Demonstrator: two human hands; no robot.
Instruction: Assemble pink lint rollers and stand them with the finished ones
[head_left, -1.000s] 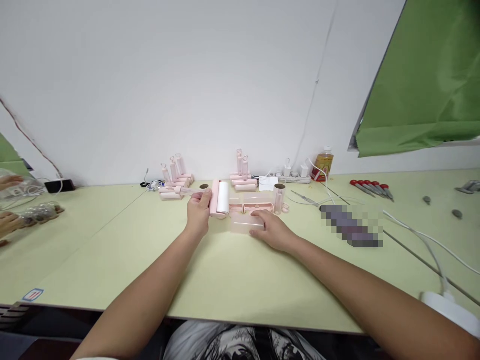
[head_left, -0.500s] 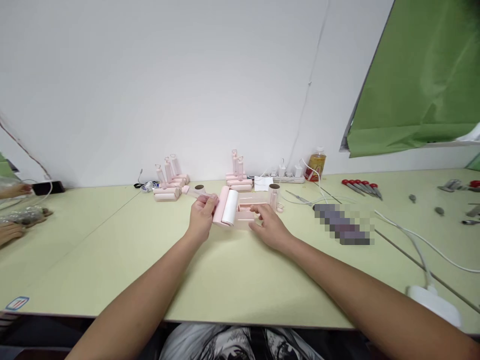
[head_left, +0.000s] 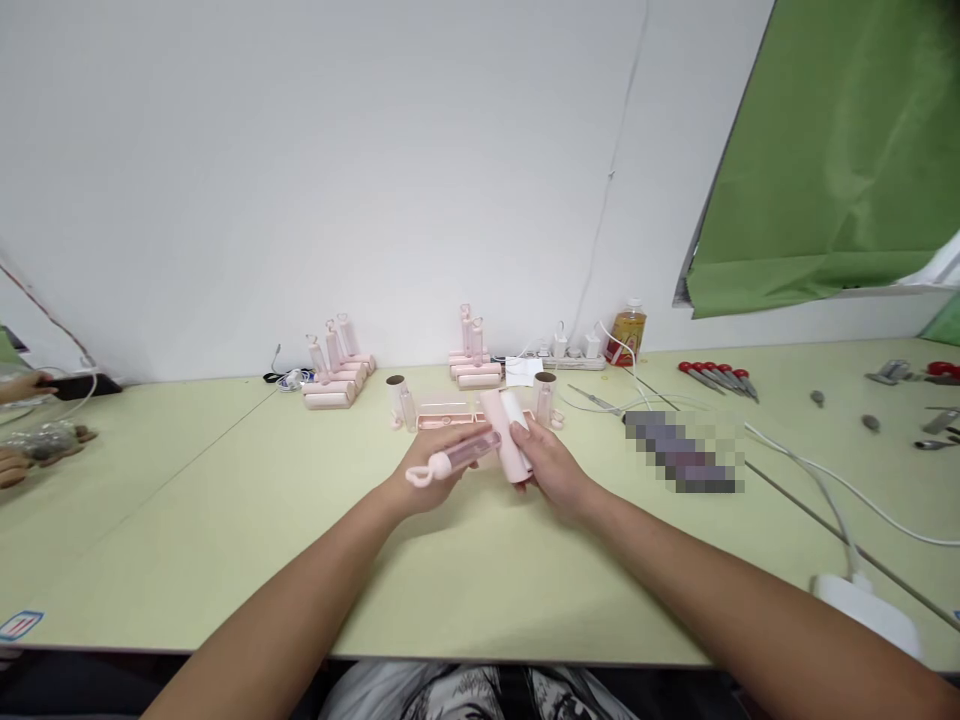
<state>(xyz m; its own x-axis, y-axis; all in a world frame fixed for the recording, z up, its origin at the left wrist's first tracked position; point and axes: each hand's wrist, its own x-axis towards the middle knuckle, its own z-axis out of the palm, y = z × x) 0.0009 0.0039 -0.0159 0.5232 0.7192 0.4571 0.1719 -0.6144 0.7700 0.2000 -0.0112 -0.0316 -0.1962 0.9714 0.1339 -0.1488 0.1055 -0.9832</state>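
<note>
A pink lint roller (head_left: 504, 438) with a white roll is held over the table between my hands. My right hand (head_left: 553, 466) grips the roller head, its thumb on the white roll. My left hand (head_left: 427, 478) is around the clear handle, whose looped pink end points toward the lower left; its fingers are partly hidden behind the handle. Just behind the hands lies an open pink case (head_left: 442, 421). Clear-handled parts and brown-cored rolls stand at both its ends, one roll (head_left: 545, 390) on the right and another (head_left: 395, 385) on the left.
Assembled pink rollers stand at the back left (head_left: 328, 398) and back centre (head_left: 480, 380). Farther right are a power strip (head_left: 577, 363), a bottle (head_left: 627, 332), scissors (head_left: 596, 399), red-handled tools (head_left: 716, 372) and white cables. Another person's hand (head_left: 13, 465) shows at the far left.
The roller has moved right and turned, its handle now toward me. My right hand has left the case and taken hold of the roller head. My left hand has shifted to the handle.
</note>
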